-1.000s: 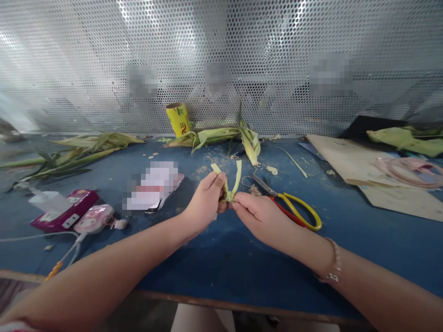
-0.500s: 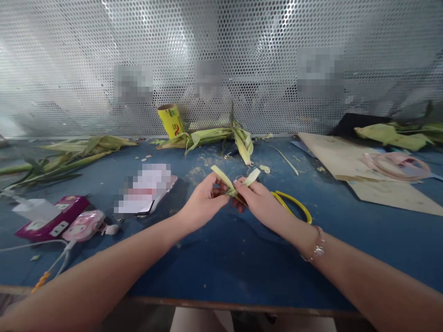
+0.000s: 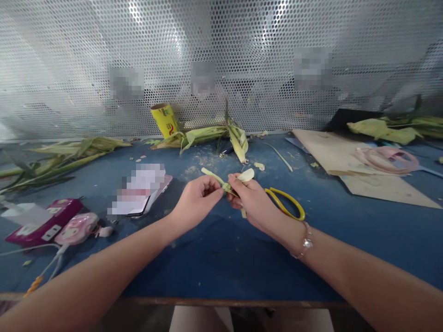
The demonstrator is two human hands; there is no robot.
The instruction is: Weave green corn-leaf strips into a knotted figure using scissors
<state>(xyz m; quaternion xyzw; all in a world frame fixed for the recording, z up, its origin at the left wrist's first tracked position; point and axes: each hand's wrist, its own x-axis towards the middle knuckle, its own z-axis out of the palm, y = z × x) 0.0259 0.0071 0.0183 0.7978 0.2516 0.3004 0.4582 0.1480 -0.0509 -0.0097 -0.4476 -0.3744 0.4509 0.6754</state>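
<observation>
Above the middle of the blue table, my two hands meet at pale green corn husk strips [image 3: 225,186], crossed or knotted in a small bundle. My right hand [image 3: 255,199] pinches the bundle between thumb and fingers, and a broad strip end sticks up past its knuckles. My left hand [image 3: 198,197] has its fingers curled in, with thumb and fingertip closed on the bundle's left side. One narrow strip end points up and left between the hands. A yellow loop [image 3: 294,207], like scissor handles, lies by my right wrist, partly hidden by it.
Corn husks [image 3: 207,135] lie along the perforated metal screen [image 3: 221,41], beside a yellow tube [image 3: 165,121]. On the left are a phone [image 3: 141,191], a purple power strip [image 3: 48,221], and a pink case [image 3: 76,228]. Cardboard [image 3: 321,152] lies at the right.
The right hand has turned over the husk strips, and its strip end lies flatter. The left fingers have shifted to the edge of the bundle. The whole view has moved slightly.
</observation>
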